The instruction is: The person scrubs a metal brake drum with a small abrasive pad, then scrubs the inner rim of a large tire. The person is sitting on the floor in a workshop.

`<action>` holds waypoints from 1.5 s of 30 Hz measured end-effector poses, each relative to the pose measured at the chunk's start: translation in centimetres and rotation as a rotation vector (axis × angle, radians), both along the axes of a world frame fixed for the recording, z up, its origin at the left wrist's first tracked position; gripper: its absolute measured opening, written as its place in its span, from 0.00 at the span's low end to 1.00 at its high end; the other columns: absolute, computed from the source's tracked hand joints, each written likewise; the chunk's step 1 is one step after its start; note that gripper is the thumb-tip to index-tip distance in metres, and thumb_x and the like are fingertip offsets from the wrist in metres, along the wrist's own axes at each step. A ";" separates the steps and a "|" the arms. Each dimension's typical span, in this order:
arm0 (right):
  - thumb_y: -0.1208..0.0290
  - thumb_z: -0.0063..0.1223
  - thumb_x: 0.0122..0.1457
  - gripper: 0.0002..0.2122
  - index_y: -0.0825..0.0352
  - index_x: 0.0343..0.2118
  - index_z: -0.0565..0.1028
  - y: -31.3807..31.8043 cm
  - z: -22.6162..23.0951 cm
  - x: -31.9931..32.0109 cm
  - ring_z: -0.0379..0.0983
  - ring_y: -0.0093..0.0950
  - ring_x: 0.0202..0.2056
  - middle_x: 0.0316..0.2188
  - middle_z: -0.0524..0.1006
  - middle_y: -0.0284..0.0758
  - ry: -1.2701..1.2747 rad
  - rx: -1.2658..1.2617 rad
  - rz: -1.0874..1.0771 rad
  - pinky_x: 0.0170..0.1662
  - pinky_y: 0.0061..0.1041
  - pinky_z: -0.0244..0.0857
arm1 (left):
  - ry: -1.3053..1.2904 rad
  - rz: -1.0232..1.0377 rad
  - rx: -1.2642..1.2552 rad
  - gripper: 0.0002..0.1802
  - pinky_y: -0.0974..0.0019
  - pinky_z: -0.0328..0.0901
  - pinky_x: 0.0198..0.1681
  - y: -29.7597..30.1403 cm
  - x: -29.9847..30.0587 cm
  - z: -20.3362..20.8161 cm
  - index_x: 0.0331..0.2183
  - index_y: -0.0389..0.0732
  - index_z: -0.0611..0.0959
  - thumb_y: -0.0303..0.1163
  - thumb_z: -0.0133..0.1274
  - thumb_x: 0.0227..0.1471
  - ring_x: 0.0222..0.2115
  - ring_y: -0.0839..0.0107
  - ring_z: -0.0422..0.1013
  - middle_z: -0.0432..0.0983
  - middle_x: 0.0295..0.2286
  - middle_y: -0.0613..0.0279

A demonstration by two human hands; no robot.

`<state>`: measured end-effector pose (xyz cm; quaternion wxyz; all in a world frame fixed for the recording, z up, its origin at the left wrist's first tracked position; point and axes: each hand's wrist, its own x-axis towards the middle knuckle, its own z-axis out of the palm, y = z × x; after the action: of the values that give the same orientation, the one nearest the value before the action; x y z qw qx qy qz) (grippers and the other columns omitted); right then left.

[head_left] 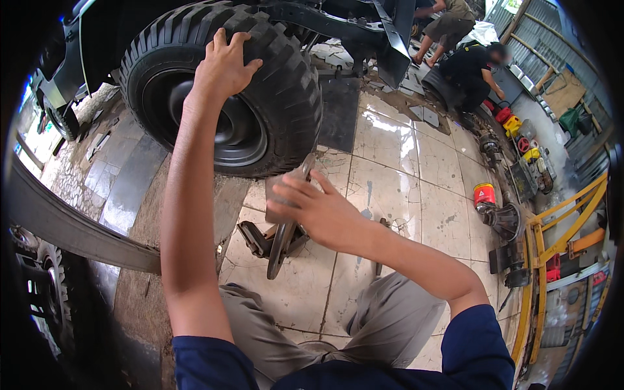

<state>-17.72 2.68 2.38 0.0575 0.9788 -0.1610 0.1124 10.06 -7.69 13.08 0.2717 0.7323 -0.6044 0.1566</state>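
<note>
My left hand (224, 65) rests on the upper part of a large black tyre (296, 104) with chunky tread, its fingers spread and gripping nothing. The tyre is mounted on a dark steel wheel rim (244, 133). Between my knees and the tyre, my right hand (325, 218) is closed at a long, narrow, dark metal piece (281, 250) that stands tilted. My fingers are smeared by motion and lie over a flat brownish-grey patch there; its kind cannot be made out. Just left of the metal piece, a dark metal bracket (255, 239) sits on the tiles.
A grey curved metal beam (84, 227) crosses at the left. Dark vehicle framework (325, 19) hangs above the tyre. On the right are a red can (484, 194), greasy machine parts (504, 221) and a yellow metal frame (538, 253). Two people (471, 71) crouch or bend at the back right.
</note>
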 end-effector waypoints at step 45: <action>0.76 0.58 0.53 0.30 0.60 0.63 0.71 -0.9 0.9 -0.4 0.62 0.37 0.64 0.61 0.70 0.39 -0.021 -0.025 -0.131 0.69 0.49 0.50 | -0.109 0.019 -0.579 0.25 0.46 0.69 0.55 -3.4 1.5 -4.3 0.54 0.55 0.78 0.43 0.62 0.56 0.57 0.49 0.66 0.65 0.59 0.54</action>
<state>-18.14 1.80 3.30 0.0753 0.9642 -0.2238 0.1204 11.57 -11.11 8.75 0.4352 0.6204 -0.5414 0.3642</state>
